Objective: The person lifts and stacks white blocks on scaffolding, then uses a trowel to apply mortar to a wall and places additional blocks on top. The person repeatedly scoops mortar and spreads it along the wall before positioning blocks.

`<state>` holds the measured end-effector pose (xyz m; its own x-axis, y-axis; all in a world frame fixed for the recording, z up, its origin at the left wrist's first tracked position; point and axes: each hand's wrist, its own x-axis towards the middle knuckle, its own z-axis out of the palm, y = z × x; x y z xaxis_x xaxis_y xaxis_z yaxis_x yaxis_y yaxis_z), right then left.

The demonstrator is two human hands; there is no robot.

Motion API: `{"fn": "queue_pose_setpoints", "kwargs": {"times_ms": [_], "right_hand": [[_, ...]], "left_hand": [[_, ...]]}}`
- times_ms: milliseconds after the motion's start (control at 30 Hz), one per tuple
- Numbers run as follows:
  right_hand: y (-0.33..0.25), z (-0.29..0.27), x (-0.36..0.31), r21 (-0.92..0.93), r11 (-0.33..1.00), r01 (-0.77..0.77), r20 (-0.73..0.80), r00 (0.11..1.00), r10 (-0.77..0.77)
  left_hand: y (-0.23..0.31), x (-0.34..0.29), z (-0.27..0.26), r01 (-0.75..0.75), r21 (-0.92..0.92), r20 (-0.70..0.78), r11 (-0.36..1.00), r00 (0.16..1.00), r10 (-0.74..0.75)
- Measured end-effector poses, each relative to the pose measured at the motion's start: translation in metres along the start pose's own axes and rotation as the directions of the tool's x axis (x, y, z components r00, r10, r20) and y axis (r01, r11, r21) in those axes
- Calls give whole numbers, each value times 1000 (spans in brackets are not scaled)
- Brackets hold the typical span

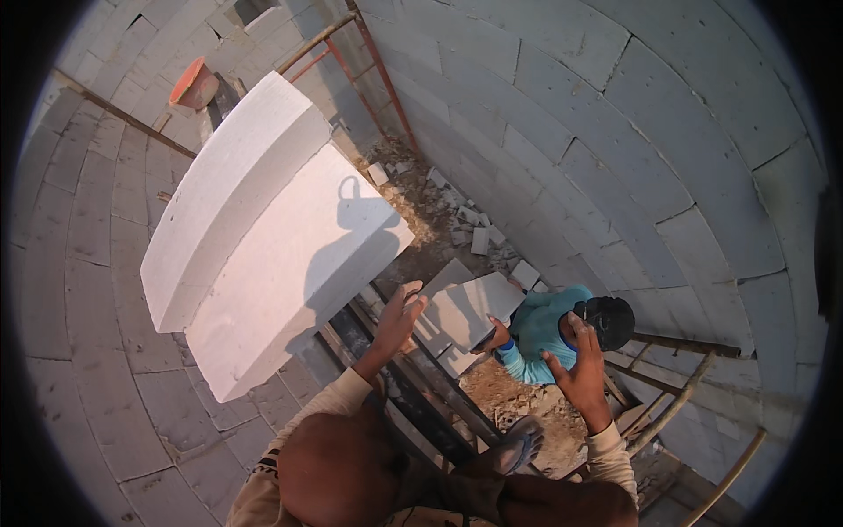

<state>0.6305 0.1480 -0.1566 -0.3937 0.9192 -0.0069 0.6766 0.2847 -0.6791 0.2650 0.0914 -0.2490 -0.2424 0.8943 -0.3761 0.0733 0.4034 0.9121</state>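
My left hand [399,323] is held out in mid-air with its fingers stretched and nothing in it. It is beside the stacked pale blocks and near a light concrete block [470,307] held below by a co-worker in a teal shirt [544,325]. One hand of that person [499,334] shows at the block's edge. My right hand [580,373] is raised, empty, fingers apart, overlapping the co-worker's dark cap [615,321] in view. To the left, a large white block [233,193] lies on another white block [299,263], which carries a shadow.
Dark scaffold planks [386,386] run beneath me, with my sandalled foot [522,443] on them. Block walls [606,149] rise around. Broken block pieces [474,228] litter the ground below. A red-orange bucket [193,85] stands beyond the stack; scaffold poles [672,404] are at right.
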Motion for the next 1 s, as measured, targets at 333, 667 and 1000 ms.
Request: {"fn": "queue_pose_setpoints", "kwargs": {"times_ms": [333, 667, 1000], "right_hand": [[-21, 152, 37, -401, 914, 68, 221, 975, 24], [-31, 64, 87, -519, 854, 15, 31, 1000, 1], [-231, -165, 54, -450, 881, 149, 16, 987, -159]], "left_hand": [[-8, -19, -1, 67, -289, -31, 955, 996, -80], [-56, -33, -7, 141, -295, 129, 945, 986, -107], [-117, 28, 94, 240, -637, 20, 733, 955, -295]]}}
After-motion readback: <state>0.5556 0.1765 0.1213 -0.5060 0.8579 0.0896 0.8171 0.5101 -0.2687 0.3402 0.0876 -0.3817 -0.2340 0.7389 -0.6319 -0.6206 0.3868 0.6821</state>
